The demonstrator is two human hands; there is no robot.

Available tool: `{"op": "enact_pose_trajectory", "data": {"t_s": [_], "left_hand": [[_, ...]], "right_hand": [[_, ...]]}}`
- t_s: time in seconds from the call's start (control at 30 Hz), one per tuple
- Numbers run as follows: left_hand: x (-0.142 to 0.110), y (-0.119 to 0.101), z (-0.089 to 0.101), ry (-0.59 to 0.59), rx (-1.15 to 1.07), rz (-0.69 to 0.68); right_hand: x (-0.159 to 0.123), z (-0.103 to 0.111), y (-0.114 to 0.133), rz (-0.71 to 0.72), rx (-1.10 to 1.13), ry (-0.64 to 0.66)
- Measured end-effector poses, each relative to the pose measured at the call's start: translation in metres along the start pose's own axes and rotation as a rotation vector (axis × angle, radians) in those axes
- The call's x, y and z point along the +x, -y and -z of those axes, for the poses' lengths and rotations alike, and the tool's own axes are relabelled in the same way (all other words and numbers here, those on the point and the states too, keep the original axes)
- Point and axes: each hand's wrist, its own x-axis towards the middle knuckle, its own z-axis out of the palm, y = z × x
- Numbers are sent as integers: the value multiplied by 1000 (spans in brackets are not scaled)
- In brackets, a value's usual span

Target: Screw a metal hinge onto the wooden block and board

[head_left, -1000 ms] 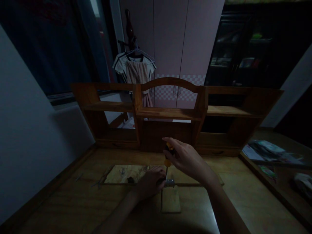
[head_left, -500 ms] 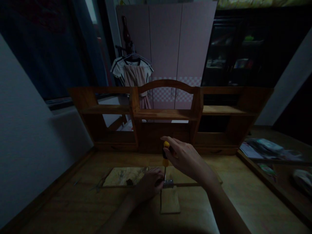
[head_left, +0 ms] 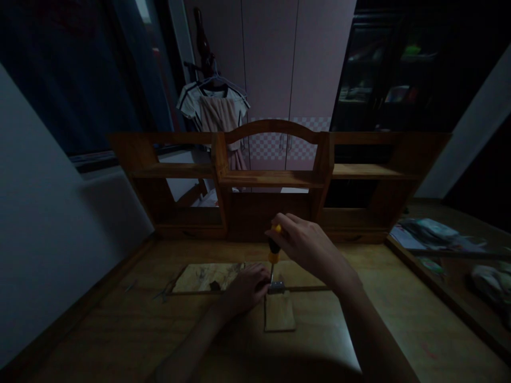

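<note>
As the right grip (head_left: 305,240) clasps an upright screwdriver (head_left: 273,257) beside a metal fitting (head_left: 277,287), the left grip (head_left: 246,285) curls over a board (head_left: 192,277). Whether the left holds anything is unclear.

Reaches both bare forearms (head_left: 365,314) in from below. Holds the right hand (head_left: 305,242) raised, with fingers (head_left: 285,220) curled in a grip. Rests the left hand (head_left: 247,286) lower, back upward, with fingers bent.

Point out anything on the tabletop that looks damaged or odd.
Left of the left hand, the long board shows dark streaks and a blackish patch, odd against its pale face; whether damage or natural knots, I cannot tell.
</note>
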Motion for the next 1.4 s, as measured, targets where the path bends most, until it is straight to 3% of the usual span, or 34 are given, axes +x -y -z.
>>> {"op": "enact_pose_trajectory", "data": {"t_s": [0.47,0.87,1.4], "left_hand": [[1,1,4,77,71,-42],[1,-1,11,66,17,-38],[1,5,1,25,-114,30]], "right_hand": [[-1,0,3,28,-12,100],[2,-10,-1,-41,-176,30],[1,-8,0,25,-9,77]]}}
